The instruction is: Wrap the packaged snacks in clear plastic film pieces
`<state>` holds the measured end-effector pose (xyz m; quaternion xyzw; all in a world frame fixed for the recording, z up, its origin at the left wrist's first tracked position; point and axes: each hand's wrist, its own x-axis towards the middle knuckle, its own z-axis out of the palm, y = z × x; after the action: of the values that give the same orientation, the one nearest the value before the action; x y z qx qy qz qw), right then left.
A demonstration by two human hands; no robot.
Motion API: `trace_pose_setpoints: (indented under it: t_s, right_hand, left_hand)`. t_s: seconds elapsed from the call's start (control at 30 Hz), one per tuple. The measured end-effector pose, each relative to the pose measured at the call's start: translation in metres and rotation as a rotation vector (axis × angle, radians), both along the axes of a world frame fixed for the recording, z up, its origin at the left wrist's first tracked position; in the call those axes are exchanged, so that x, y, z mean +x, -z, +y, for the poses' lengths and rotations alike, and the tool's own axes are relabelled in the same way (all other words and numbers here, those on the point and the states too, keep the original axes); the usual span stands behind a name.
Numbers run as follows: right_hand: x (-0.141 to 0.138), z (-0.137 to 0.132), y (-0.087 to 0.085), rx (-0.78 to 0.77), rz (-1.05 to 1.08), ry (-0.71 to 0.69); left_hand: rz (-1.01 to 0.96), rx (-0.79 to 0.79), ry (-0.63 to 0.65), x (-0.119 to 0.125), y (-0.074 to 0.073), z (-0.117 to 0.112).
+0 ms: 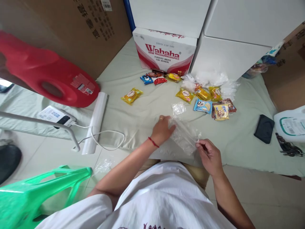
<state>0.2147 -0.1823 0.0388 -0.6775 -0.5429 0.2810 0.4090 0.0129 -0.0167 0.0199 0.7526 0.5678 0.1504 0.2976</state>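
Observation:
A clear plastic bag [184,137] stretches between my two hands, just above the near edge of the cloth-covered surface. My left hand [163,130], with a red cord at the wrist, is closed on its left side, though the fingertips are partly hidden. Thumb and fingers of my right hand [211,155] pinch the right corner. Just beyond the bag lies a small crumpled clear wrapper [178,108]. Farther off are yellow snack packets [185,95], a light-blue packet [202,106] and a yellow-brown packet [220,112]. One yellow packet [132,96] lies apart on the left.
Several clear bags [212,79] are heaped behind the snacks, before a Wahaba-style printed carton [166,52] and white boxes [235,54]. Left are a red jug [52,73], white roll [95,124], looping cable [124,136] and green stool [45,187]. A black pouch [264,128] lies right.

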Motion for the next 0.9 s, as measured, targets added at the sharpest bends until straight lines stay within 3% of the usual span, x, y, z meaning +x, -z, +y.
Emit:
trace_pose_setpoints:
  t_s: [0.17,0.27,0.43,0.5,0.6,0.7,0.77,0.9]
  right_hand:
    - [-0.008,-0.009,0.014,-0.004,0.052,0.049]
    - [-0.018,-0.011,0.019,-0.040,0.045,-0.010]
    - [-0.008,-0.013,0.012,-0.235,0.006,-0.226]
    - [0.009,-0.011,0.002,-0.281,0.013,-0.156]
    - [0.033,0.003,-0.015,-0.187,-0.014,0.083]
    - [0.037,0.032,-0.023,-0.079,-0.058,0.092]
    - [0.028,0.054,-0.019,-0.064,-0.111,0.013]
    - [0.005,0.086,0.005,-0.149,-0.309,-0.072]
  left_hand:
    - [0.043,0.231,-0.254,-0.027,0.001,0.041]
    - [0.084,0.302,-0.348,-0.037,0.000,0.050]
    - [0.165,0.259,-0.248,-0.033,0.012,0.041]
    - [0.179,0.267,-0.228,-0.031,0.018,0.036]
    - [0.189,0.279,-0.199,-0.032,0.022,0.031]
    - [0.163,0.270,-0.168,-0.035,0.023,0.031]
    - [0.124,0.260,-0.155,-0.037,0.024,0.031]
    - [0.053,0.256,-0.146,-0.040,0.029,0.031]
